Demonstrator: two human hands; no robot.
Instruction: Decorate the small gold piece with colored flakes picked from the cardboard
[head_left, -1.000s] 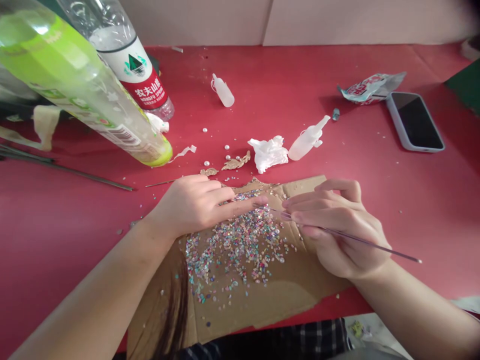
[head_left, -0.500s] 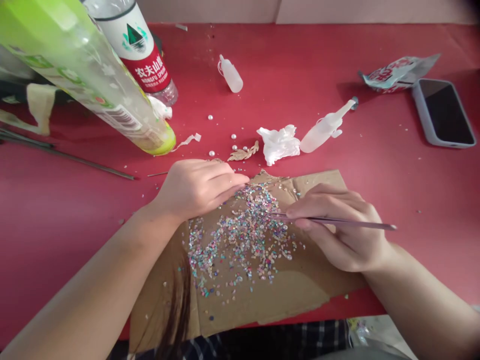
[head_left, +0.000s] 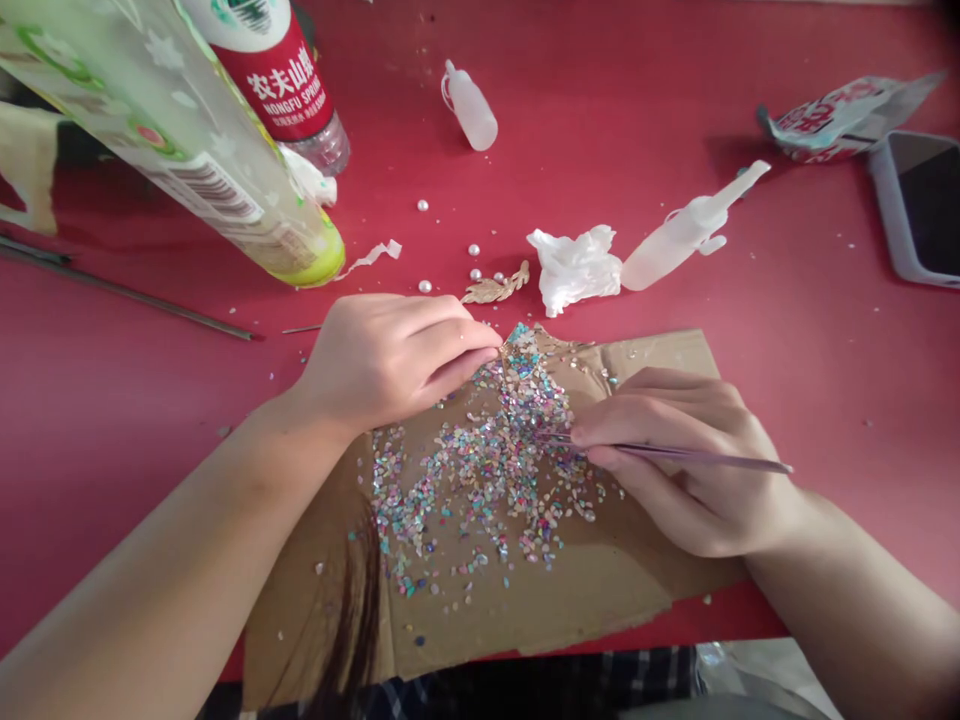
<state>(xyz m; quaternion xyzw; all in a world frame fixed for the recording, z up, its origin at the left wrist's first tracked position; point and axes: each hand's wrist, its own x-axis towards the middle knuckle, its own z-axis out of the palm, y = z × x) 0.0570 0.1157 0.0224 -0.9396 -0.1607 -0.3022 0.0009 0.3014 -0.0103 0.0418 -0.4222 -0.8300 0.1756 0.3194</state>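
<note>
Shiny chips (head_left: 499, 455) are lying scattered on cardboard (head_left: 525, 610); right hand (head_left: 701, 490) is gripping tweezers (head_left: 667, 454), tips among them. Left hand (head_left: 401, 355) is sitting at their far edge, grip unclear. Probably picking chips; next move is calling for a light pinch.

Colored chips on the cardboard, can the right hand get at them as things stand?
Probably yes: the right hand holds tweezers that point in among the colored chips, and nothing seems to block them.
</note>
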